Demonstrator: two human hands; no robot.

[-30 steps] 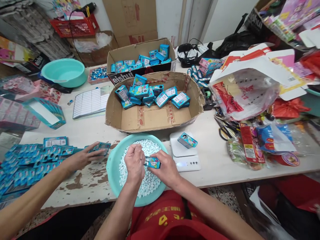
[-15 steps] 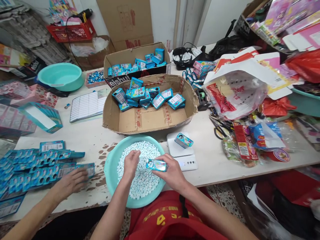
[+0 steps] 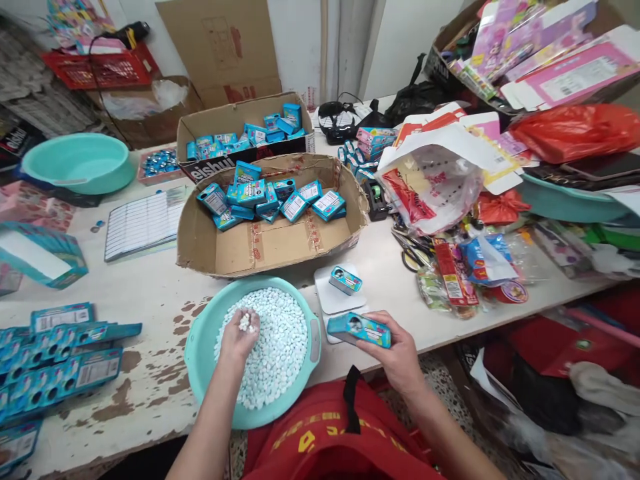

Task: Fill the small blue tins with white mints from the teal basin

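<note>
My left hand (image 3: 240,335), palm up and fingers curled, holds a small heap of white candies (image 3: 246,323) over a turquoise basin. Many more pale candies (image 3: 280,333) lie loose inside that basin (image 3: 196,363). Gripped in my right hand (image 3: 403,350) is a small blue candy box (image 3: 367,331), tilted, with a round window on its upper face. It hangs to the right of the basin, partly in front of a white scale (image 3: 327,299). Another blue candy box (image 3: 345,279) lies on the scale's plate.
Behind the basin stands a cardboard box (image 3: 240,257) with several blue boxes; a second carton (image 3: 193,130) of them is farther back. Rows of blue boxes (image 3: 65,360) stand at left. Scissors (image 3: 413,253), plastic bags and packets (image 3: 453,273) crowd the right side.
The view has swung right. My right hand has carried the blue box away from the basin to the right. My left hand has turned palm up, showing candies. Another person's hand at left has gone.
</note>
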